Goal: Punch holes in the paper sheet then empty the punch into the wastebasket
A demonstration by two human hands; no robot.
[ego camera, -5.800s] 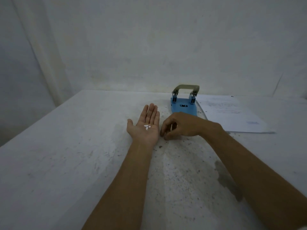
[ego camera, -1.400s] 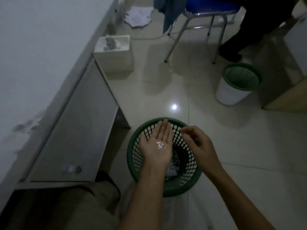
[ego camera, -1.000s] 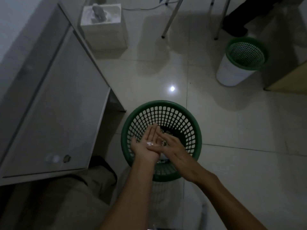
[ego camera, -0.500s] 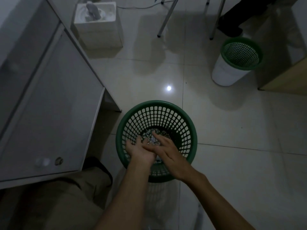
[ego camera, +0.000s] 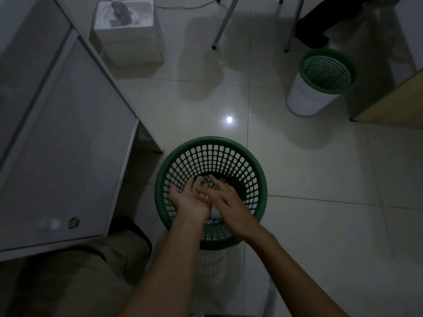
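Both hands are spread over the basket (ego camera: pixel 211 143): the right hand (ego camera: pixel 225 201) brushes the left hand (ego camera: pixel 188 199), tilted toward 12 o'clock. Chads may stick or slip through the mesh.

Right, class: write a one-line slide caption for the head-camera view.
Both hands, left hand and right hand, brush paper bits over the green wastebasket on a tiled floor.
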